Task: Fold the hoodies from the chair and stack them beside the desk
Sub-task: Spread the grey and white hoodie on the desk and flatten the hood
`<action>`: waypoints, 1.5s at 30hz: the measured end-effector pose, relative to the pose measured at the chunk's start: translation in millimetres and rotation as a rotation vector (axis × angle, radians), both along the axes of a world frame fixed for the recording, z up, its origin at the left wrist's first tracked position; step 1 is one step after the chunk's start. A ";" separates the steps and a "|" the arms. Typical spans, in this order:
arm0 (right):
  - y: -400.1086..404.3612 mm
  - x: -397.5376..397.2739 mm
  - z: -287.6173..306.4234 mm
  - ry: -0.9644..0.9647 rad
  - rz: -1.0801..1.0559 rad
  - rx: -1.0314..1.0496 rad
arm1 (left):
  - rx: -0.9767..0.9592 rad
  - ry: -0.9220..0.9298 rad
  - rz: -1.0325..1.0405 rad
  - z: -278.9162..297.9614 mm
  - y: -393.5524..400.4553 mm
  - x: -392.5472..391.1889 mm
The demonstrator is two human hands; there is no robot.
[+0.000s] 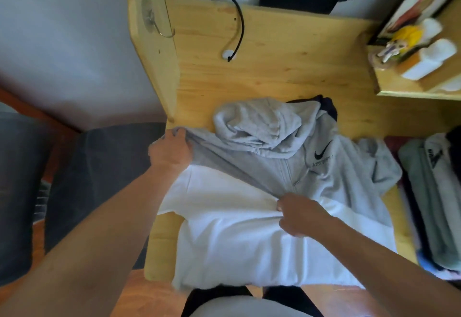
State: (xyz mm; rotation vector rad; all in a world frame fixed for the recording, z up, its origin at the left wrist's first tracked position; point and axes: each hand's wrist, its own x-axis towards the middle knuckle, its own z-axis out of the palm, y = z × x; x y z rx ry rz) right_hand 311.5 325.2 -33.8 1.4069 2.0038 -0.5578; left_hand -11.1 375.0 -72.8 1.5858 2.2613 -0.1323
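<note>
Head view: a bunched fold of the grey-and-white zip-up cotton hoodie [274, 172] is gripped at its left shoulder by the left hand [169, 151], while fabric near the zipper is pinched by the right hand [299, 213], apparently so the left side can be folded inward. The hoodie is spread front-up on the pale wooden desk [274, 67], hood rumpled on the far side, white lower half nearest.

You see a black cable [238, 21] curling across the far part of the wooden desk [287, 67]. White containers [429, 58] and a small yellow-topped figurine [399, 42] sit on a shelf right of the cable. A clear suction hook [152, 17] sticks left of it.
</note>
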 end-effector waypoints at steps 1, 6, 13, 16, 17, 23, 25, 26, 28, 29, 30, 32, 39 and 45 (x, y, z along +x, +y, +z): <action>19.7 -12.0 8.6 0.063 -0.056 0.064 | 0.001 0.010 0.022 0.2 -1.8 2.9; 138.6 -58.5 11.6 0.230 0.018 0.553 | 0.114 0.093 -0.147 -20.4 -21.7 19.2; 234.5 -48.7 50.8 0.328 -0.081 0.936 | -0.172 -0.077 -0.045 -30.5 -5.6 33.2; 268.2 -31.4 122.1 0.532 -0.229 1.127 | -0.182 -0.045 0.015 -22.7 24.1 29.2; 274.3 -26.1 141.3 0.546 -0.229 1.148 | -0.203 -0.037 0.006 -19.6 35.8 26.4; 270.1 -13.1 175.5 0.693 -0.050 1.191 | -0.182 0.001 0.141 -7.3 70.8 40.2; 253.8 -8.9 154.6 0.770 0.058 1.135 | -0.156 0.058 0.122 -8.0 73.9 44.1; 238.6 -5.0 137.8 0.780 0.097 1.061 | -0.174 0.070 0.110 -8.0 73.2 44.2; 200.7 7.8 96.4 0.720 0.152 0.878 | -0.210 0.074 0.089 -10.0 69.0 39.0; 180.2 21.7 74.0 0.674 0.142 0.809 | -0.210 0.058 0.092 -10.9 64.7 37.5; 161.2 39.3 54.4 0.637 0.086 0.758 | -0.185 0.026 0.110 -11.5 58.4 37.5; 128.1 86.6 25.9 0.570 -0.190 0.719 | -0.046 -0.027 0.099 -11.3 40.1 46.2; 105.7 221.7 -3.5 0.152 -1.001 0.546 | 0.368 -0.139 -0.474 -9.6 -11.1 162.9; 146.2 221.8 -13.6 0.540 -1.502 0.185 | -0.016 -0.007 -0.429 -43.1 -14.5 207.8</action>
